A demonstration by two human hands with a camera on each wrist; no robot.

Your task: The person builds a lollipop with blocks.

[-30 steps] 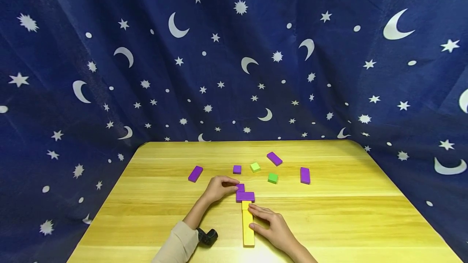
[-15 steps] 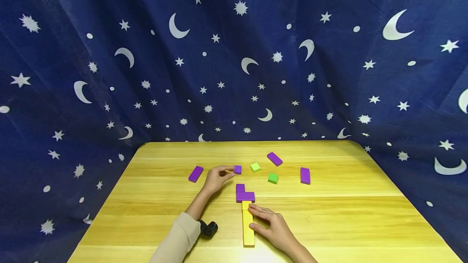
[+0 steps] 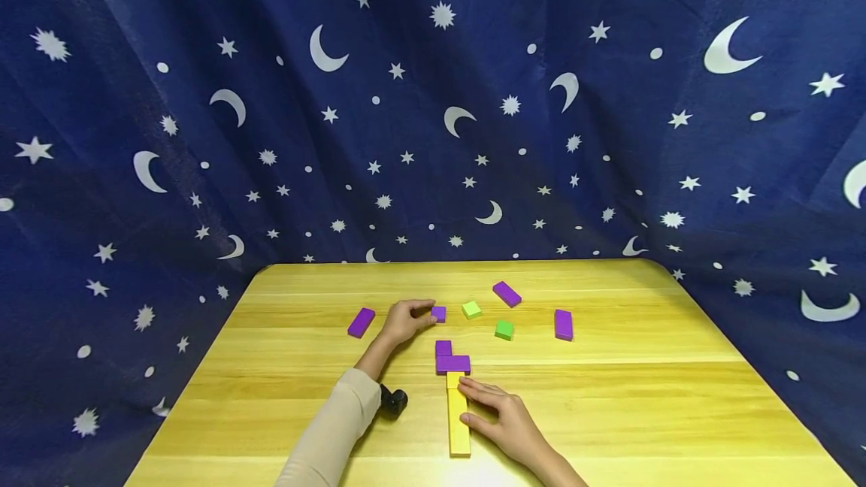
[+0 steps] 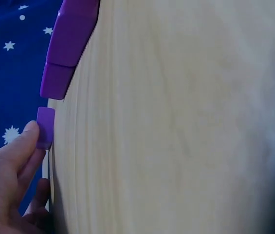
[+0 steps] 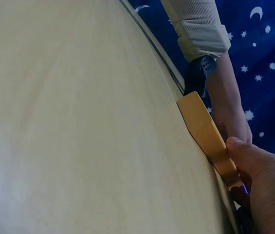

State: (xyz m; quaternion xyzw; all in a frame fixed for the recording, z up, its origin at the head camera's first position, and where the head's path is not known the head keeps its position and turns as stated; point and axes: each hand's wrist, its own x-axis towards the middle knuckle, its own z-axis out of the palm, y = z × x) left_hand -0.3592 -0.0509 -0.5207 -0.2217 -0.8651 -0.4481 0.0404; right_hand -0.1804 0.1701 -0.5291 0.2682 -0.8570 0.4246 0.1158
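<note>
- The left hand (image 3: 404, 322) keeps a narrow grip, thumb and finger pinching a small purple block (image 3: 438, 314), squarish from above, beyond the long yellow bar (image 3: 458, 423) and slightly left of it.
- That bar's long axis runs away from the person, towards the curtain (image 3: 433, 134).
- The right hand (image 3: 501, 419) has a loose grip, fingers fairly straight, merely touching the bar and the short yellow block (image 3: 456, 379) at its far end.
- Beyond the bar, a crosswise oblong (image 3: 457, 365) touches another purple square (image 3: 443, 348).
- All are smooth-faced, crisp-edged; the desk (image 3: 643, 412) shows wood grain.
- I count six purple, two yellow, two green blocks (image 3: 504, 330).
</note>
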